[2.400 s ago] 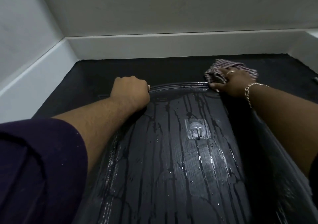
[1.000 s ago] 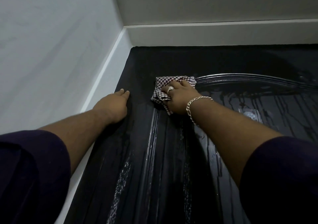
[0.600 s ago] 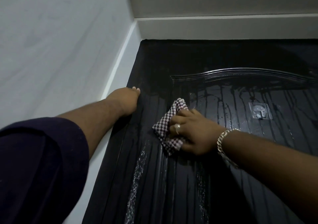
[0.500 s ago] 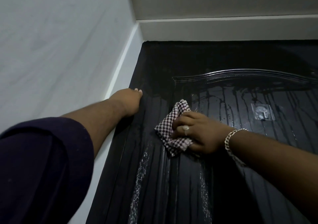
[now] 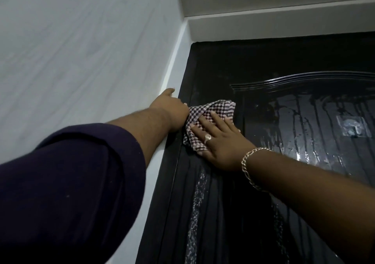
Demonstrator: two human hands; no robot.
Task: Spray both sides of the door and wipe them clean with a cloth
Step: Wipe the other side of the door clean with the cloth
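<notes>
**Wiping the door's left edge**

We're bracing with the left hand [image 5: 170, 109], fingers out straight on the frame [image 5: 172, 81]. Just beside it we're pressing the cloth [image 5: 209, 111] flat under the right hand [image 5: 217, 140], fingers spread. It's soft and bunches easily, so palm it. The door [image 5: 284, 60] looks wet and slippery.

Dim, wide-angle bending, glare on wet door [image 5: 284, 64].

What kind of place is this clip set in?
Most likely indoors in a home, at a doorway in a room corner: a black panelled door wet with spray runs, a stick-on hook on it, white walls. The right hand presses a checked cloth to the door.
</notes>
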